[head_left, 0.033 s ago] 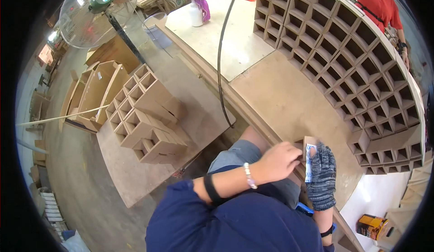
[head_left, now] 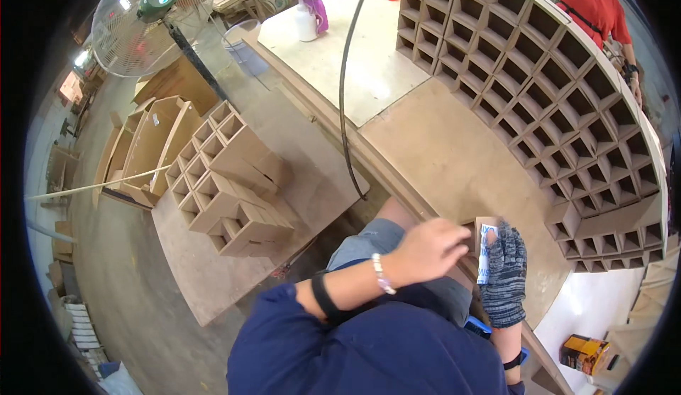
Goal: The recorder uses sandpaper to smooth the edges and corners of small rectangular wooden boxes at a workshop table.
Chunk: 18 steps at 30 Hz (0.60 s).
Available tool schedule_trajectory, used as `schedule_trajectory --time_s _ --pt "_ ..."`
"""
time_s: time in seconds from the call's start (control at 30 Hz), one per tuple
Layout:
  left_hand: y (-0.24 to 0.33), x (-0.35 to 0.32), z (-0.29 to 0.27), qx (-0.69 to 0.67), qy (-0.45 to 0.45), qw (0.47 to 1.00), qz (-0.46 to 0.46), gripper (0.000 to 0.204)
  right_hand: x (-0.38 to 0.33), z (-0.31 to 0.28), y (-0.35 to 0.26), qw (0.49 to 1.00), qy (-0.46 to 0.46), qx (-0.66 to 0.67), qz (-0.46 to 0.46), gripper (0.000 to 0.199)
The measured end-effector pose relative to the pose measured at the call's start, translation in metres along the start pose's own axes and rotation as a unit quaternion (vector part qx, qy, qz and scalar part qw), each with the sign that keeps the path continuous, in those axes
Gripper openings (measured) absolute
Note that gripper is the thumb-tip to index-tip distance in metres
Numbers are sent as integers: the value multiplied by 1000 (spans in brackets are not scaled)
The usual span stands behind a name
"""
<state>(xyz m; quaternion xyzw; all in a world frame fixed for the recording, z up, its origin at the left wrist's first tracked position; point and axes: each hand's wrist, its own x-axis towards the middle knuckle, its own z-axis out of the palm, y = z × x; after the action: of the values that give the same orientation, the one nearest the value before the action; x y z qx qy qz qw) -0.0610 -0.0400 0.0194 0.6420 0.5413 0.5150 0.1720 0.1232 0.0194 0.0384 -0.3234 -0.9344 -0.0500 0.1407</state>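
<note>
**Sanding block at the bench edge, big grid done behind**

Far left, at ten o'clock, a fan (head_left: 145,23) stands on its pole over the floor. Below it, at about eight o'clock, open boxes (head_left: 152,147) lean together, and just beside them a small grid (head_left: 230,182) of square cells lies on a floor board (head_left: 213,281). That one looks built, set aside.

Centre now: a black cable (head_left: 344,90) drops across the bench (head_left: 454,161) from twelve o'clock. A spray bottle (head_left: 306,15) with a purple cloth sits up at the pale end of the bench.

Down at six o'clock, the action. The left hand (head_left: 425,249), bare, with a bead bracelet and black wristband, curls over the near side of a small wood block (head_left: 477,235) at the bench edge, fingers closed against it. How tight the hold is, I cannot tell. Just to its right the right hand (head_left: 505,278), in a knit glove, is wrapped round a paper sheet (head_left: 486,253) pressed to the same block. So both hands meet on the block, touching it from either side.

At two o'clock the large grid (head_left: 553,90) sweeps along the bench, cells all in place as far as can be seen. A person in red (head_left: 603,8) stands behind it at one o'clock. Bottom right, an orange box (head_left: 585,352) on the floor.

My read: the big assemblies are together, and small-piece work is what remains, this block being midway through its handling.
</note>
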Motion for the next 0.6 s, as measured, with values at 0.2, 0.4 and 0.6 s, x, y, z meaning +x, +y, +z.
schedule_trajectory --time_s 0.2,0.4,0.6 --pt "-112 -38 -77 40 378 901 -211 27 -8 12 9 996 69 54 32 53" --pt "-195 -63 -63 159 13 864 -478 66 -9 17 14 988 46 101 109 48" --pt "-238 -41 -23 214 -119 830 -500 35 -11 14 11 987 53 113 97 49"
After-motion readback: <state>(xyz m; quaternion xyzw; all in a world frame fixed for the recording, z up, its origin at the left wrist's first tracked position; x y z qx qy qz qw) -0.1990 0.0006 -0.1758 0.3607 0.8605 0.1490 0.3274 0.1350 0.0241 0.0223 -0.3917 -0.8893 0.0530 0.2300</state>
